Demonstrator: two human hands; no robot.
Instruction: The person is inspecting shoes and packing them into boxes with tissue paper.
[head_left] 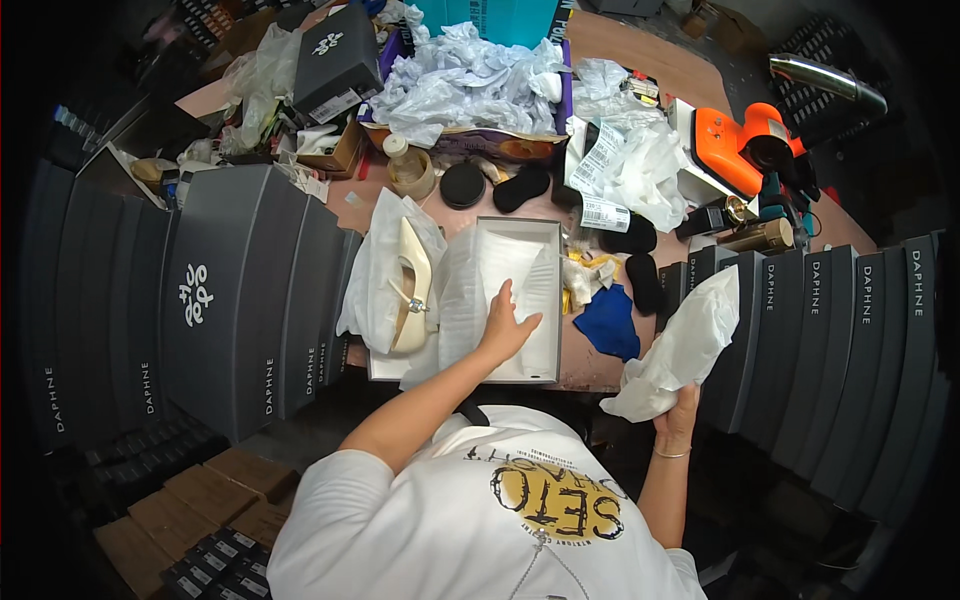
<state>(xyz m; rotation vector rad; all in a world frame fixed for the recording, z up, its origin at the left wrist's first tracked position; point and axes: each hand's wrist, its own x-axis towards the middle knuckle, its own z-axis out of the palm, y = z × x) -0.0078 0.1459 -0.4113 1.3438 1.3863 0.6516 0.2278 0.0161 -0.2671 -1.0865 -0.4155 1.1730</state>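
A grey shoebox (556, 300), lined with white tissue paper (515, 265), lies open before me. My left hand (508, 328) is over its right half, fingers spread and holding nothing; whether the fingertips touch the paper I cannot tell. At the box's left side, on crumpled tissue, lies a cream high-heeled shoe (412, 265) with a sparkling ornament at its heel. Off to the right, my right hand (678, 418) is closed around the lower end of a white tissue-wrapped bundle (685, 345). The paper hides what is inside.
Dark grey shoeboxes (230, 290) stand in rows on the left, with more shoeboxes (820, 340) on the right. A blue cloth (608, 322) lies beside the open box. Behind are a bottle (398, 160), a purple-edged carton (566, 95) of crumpled tissue and an orange heat tool (728, 155).
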